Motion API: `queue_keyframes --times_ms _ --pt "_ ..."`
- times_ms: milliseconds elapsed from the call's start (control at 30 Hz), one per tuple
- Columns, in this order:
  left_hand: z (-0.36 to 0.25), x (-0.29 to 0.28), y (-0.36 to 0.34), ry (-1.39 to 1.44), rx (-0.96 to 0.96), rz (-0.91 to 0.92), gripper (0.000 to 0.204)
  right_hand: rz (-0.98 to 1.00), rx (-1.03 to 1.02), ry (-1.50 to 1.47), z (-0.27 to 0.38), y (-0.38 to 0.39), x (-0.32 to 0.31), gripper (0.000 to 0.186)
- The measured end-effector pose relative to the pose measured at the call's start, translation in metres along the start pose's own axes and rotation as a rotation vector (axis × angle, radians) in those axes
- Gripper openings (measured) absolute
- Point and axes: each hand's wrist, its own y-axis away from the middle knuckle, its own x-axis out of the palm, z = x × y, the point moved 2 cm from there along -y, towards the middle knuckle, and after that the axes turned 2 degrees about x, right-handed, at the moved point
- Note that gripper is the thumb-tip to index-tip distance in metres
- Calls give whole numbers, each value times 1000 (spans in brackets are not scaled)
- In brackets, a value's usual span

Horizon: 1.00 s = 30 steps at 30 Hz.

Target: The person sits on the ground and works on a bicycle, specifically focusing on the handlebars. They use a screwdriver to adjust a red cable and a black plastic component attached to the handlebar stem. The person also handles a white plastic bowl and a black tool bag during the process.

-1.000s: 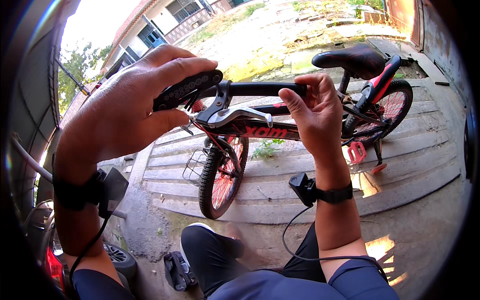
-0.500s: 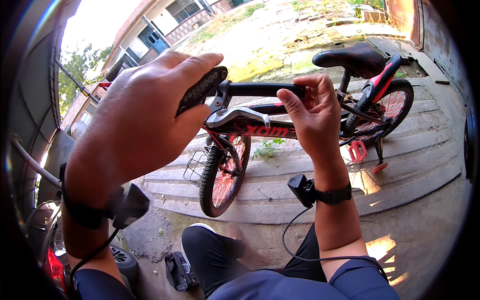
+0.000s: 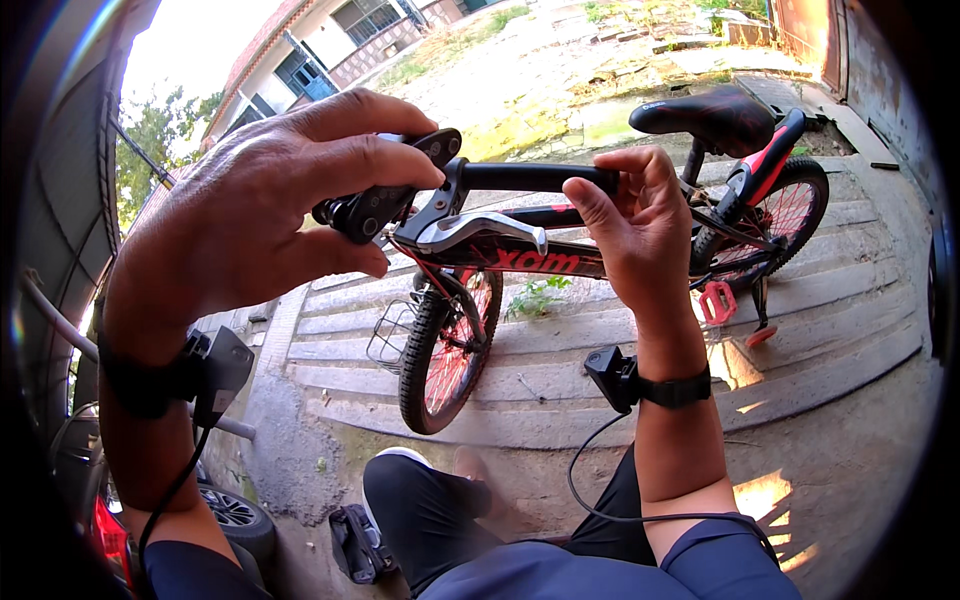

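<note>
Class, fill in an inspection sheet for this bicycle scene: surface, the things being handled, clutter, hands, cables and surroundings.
Surface: concrete steps and bare ground.
Things handled: bicycle stands upright; black handlebar, silver brake lever, small black part.
Clutter: dark object on the ground.
Hands: left hand pinches the small black part; right hand grips the handlebar end.
Cables: wire from right wrist device.
Surroundings: building, trees, grassy yard.

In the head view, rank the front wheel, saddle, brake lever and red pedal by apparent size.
1. front wheel
2. saddle
3. brake lever, though nearness to the camera enlarges it
4. red pedal
</note>
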Motion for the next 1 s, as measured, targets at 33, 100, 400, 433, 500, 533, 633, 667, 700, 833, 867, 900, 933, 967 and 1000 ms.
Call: queue_keyframes --times_ms 33,100,400,433,500,533,633,667,700,833,867,900,933,967,1000 --pt "2 1 -1 -23 6 2 48 -2 1 -8 -1 -1 -1 25" --pt "3 6 -2 -61 9 -17 48 -7 4 -29 -2 -3 -2 26" --pt "12 38 -5 -165 171 -230 48 -10 5 -48 -3 -2 1 25" --pt "11 37 -5 -186 177 -239 47 -16 7 -53 -3 -2 2 25" --pt "6 37 -11 -225 190 -259 46 -29 13 -60 -3 -1 1 25" --pt "3 38 -13 -268 163 -273 46 -23 22 -63 -2 0 2 25" --pt "-16 43 -27 -380 66 -354 42 -20 45 -52 3 0 1 25" --pt "-24 45 -36 -397 -36 -303 41 -26 50 -41 3 0 0 25" --pt "-35 41 -43 -422 -152 -232 41 -26 64 -53 4 1 3 26" --pt "-42 34 -51 -354 -194 -123 41 -7 47 -73 -1 0 4 25" --pt "-41 29 -45 -319 -164 -88 43 7 40 -64 -1 1 5 25" --pt "-42 23 -40 -287 -135 -55 45 22 27 -56 1 1 5 26" --pt "-39 20 -37 -245 -95 -28 48 18 21 -46 1 0 2 26" --pt "-34 14 -33 -191 -60 -4 50 14 16 -37 1 -1 -2 25" --pt "-34 12 -31 -168 -60 11 51 20 20 -42 1 0 -1 25"
